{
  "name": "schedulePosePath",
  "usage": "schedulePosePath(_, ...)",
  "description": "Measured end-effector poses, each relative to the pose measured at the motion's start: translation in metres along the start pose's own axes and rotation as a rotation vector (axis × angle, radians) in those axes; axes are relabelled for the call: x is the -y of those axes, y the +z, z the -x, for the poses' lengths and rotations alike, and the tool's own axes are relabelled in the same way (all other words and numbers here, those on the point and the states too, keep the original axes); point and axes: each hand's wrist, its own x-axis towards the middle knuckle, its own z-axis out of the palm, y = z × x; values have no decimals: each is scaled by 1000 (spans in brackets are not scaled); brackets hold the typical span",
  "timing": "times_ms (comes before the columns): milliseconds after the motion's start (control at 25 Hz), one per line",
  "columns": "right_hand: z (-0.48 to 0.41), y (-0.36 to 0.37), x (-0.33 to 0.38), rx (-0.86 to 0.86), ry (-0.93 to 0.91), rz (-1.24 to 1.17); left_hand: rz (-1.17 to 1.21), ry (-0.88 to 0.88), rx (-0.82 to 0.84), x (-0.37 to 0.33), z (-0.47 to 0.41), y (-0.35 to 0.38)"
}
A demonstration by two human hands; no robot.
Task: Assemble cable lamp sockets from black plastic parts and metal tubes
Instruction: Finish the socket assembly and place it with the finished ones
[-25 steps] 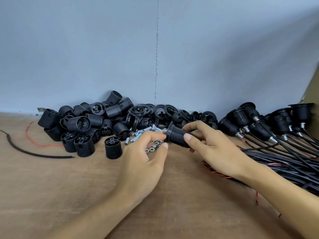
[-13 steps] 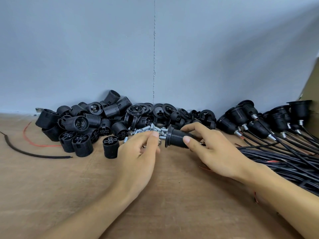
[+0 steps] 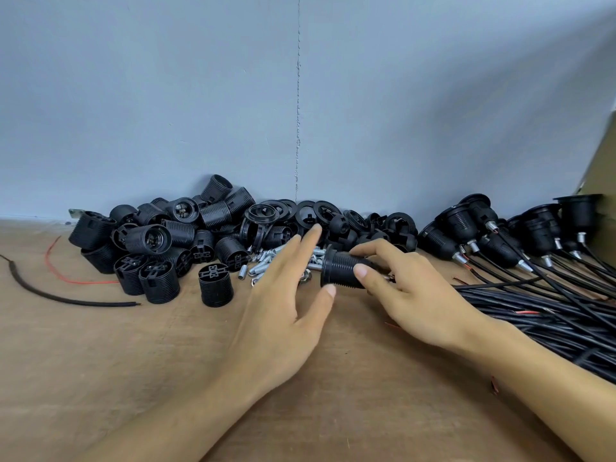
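Now right grip (image 3: 410,295) held threaded socket (image 3: 343,270) lying left-right; left grip (image 3: 286,305) spread wide, nearest metal tubes (image 3: 263,266).

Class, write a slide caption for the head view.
Right hand grips a black socket; open left hand hovers over metal tubes.

shells (image 3: 150,241) heaped left, tubes (image 3: 261,263) before them, rings (image 3: 266,211) probably behind, cabled sockets (image 3: 500,235) right

no readable text, labels, brands or numbers appear on anything in view.
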Motion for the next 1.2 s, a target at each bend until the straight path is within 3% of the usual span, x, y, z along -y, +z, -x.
schedulePosePath(200, -3, -3, 0, -90, 39, 15, -6, -79, -107, 4, 0, 2)
schedulePosePath(400, -1, 0, 1, -35, 21, 57, -68, -10, 76, 2, -1, 1)
schedulePosePath(560, -2, -1, -1, -82, 41, 73, -89, -30, -62, 9, 0, 5)
schedulePosePath(760, -5, -5, -3, -152, 80, 58, -75, 28, -5, 7, 0, 5)
schedulePosePath(1200, -38, -49, -47, -648, 198, 20, -66, 32, 92, 3, -3, 5)
